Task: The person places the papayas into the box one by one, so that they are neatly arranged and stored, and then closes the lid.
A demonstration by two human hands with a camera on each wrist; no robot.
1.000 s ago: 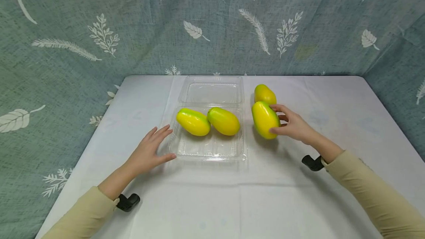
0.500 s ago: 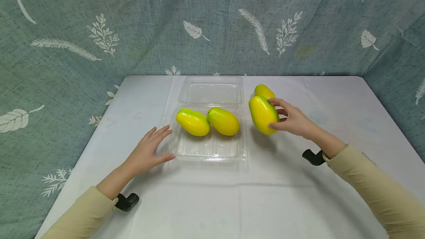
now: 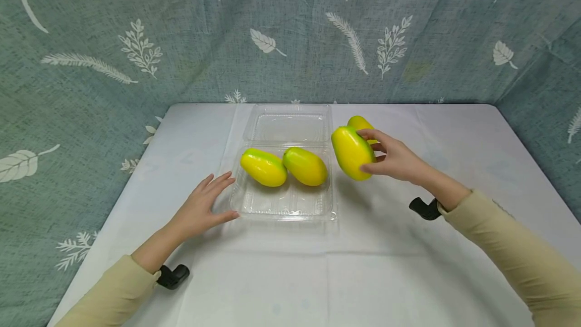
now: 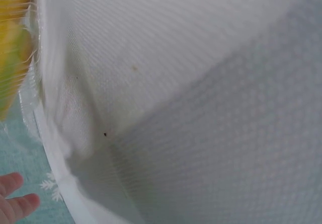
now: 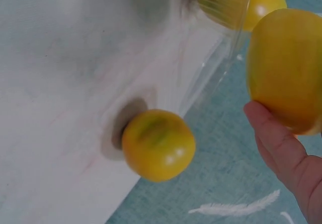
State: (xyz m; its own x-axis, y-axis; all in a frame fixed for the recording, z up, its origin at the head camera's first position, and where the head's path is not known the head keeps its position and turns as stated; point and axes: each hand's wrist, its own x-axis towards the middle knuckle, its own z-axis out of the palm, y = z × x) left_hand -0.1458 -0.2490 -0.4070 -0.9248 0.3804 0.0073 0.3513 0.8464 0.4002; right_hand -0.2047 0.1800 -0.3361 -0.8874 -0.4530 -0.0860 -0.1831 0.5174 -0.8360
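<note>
My right hand (image 3: 394, 158) grips a yellow-green papaya (image 3: 351, 154) between thumb and fingers, holding it above the table just right of the clear plastic container (image 3: 290, 212). In the right wrist view the held papaya (image 5: 287, 73) is at the upper right. Two papayas (image 3: 264, 167) lie side by side in the container's base, the right one (image 3: 305, 166) touching the left. My left hand (image 3: 201, 208) is spread, with fingertips and thumb at the container's left edge. Behind the held fruit, another papaya (image 3: 360, 123) rests on the table, partly hidden.
The container's lid (image 3: 290, 126) lies folded back, away from me. White cloth covers the table (image 3: 281, 276). A green-blue leaf-patterned curtain (image 3: 290, 29) hangs behind and at both sides. Black devices (image 3: 173, 276) are on both wrists.
My right hand has lifted the papaya and carried it left and away from me, toward the container's right edge. My left hand has stayed in place.
</note>
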